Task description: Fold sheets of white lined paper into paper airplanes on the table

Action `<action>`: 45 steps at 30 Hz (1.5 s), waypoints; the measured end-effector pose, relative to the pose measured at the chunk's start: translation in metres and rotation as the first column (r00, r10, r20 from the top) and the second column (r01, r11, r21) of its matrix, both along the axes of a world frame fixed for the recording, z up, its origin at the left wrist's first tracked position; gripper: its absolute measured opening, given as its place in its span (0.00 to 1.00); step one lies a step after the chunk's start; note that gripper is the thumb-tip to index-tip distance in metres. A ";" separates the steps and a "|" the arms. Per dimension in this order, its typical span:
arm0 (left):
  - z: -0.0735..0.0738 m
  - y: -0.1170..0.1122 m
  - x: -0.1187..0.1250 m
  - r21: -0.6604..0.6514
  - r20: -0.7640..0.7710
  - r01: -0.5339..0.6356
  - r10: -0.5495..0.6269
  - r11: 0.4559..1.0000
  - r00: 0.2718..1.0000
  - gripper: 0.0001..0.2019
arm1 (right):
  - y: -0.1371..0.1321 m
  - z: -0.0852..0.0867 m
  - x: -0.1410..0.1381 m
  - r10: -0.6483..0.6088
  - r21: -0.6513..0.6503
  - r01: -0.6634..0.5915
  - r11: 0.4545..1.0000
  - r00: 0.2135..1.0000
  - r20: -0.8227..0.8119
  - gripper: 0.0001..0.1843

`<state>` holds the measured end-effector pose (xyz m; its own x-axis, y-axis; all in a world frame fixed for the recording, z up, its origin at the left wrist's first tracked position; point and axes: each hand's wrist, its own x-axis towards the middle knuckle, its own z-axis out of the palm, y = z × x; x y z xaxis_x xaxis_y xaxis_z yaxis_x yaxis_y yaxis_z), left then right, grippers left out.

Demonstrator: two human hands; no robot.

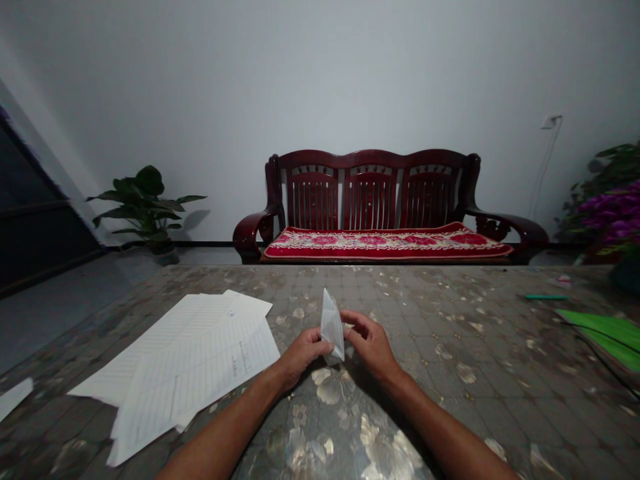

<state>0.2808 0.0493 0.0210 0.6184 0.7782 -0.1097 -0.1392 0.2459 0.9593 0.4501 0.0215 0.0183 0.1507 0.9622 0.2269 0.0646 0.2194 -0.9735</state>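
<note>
folded white paper piece (331,327), pointed at its top, stands near-upright just below the frame's centre. from the left, a loose stack of white lined paper sheets (200,367) lies on the grey floral-patterned tabletop (425,300) at lower left. the bare left hand (304,353) pinches the folded piece's lower part, thumb in front. beside it, the bare right hand (369,343) curls, fingertips at the piece's right edge; whether they grip, i cannot tell. at right lies a thin green stick (545,297).
</note>
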 end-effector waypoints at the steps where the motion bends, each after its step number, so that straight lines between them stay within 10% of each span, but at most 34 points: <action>1: 0.000 0.000 0.000 0.002 -0.005 -0.004 0.004 1.000 1.000 0.16 | 0.000 0.000 0.001 0.006 0.002 -0.006 1.000 1.000 -0.002 0.22; 30: 0.006 0.002 0.002 0.031 -0.134 0.061 -0.057 0.998 0.989 0.16 | -0.002 0.000 0.004 -0.118 0.086 0.094 0.992 0.930 0.347 0.31; 36: 0.006 0.020 -0.004 0.032 -0.269 0.147 -0.133 0.989 0.954 0.14 | -0.009 0.000 0.006 -0.256 0.258 0.118 0.959 0.754 0.605 0.38; 45: 0.017 0.061 0.000 0.121 -0.468 0.341 -0.249 0.932 0.848 0.08 | -0.013 0.005 0.015 -0.226 0.317 -0.202 0.927 0.375 0.899 0.21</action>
